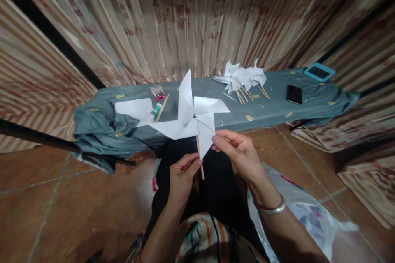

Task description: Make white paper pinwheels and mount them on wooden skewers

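A white paper pinwheel [185, 121] with a shiny pin at its centre is held up before me, over the near edge of the bench. Its wooden stick [198, 144] points down, pinched between the fingers of my left hand [182, 174]. My right hand [237, 151] pinches the edge of the lower right paper blade between thumb and fingers. On the bench behind it are a green and white glue stick [156, 109], loose wooden sticks [163, 106], a small red box of pins [158, 93] and a stack of white paper [132, 108].
Several pinwheels [243, 78] lie together at the back of the cloth-covered bench [265, 117]. To their right are a black phone [294, 94] and a blue-framed tablet [319, 72]. A plastic bag [302, 209] sits on the floor at my right. Curtains [191, 20] hang behind.
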